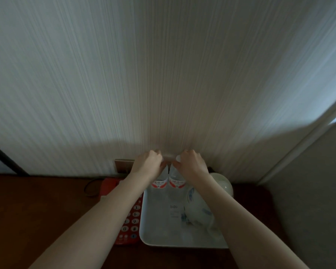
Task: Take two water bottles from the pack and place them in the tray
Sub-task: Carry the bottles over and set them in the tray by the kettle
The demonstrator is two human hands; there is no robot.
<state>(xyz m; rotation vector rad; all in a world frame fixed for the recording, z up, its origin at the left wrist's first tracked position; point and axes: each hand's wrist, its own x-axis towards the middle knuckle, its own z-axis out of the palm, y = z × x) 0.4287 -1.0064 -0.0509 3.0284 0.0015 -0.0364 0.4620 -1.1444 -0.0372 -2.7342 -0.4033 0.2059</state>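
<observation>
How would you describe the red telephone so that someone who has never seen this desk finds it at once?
Start at the white tray on the dark wooden desk. Directly beside its left edge lies the red telephone, partly under the left forearm. It is the only red object with round numbered buttons.

Two bare forearms, long & slim, come in from bottom edge. No sleeves in view, arms uncovered as far as frame shows. No watch, bracelet or ring seen on either wrist or on the fingers that show. Left hand (pixel 146 162) & right hand (pixel 192 162) both bare, no gloves. Nails too small & blurred to tell, light is dim
</observation>
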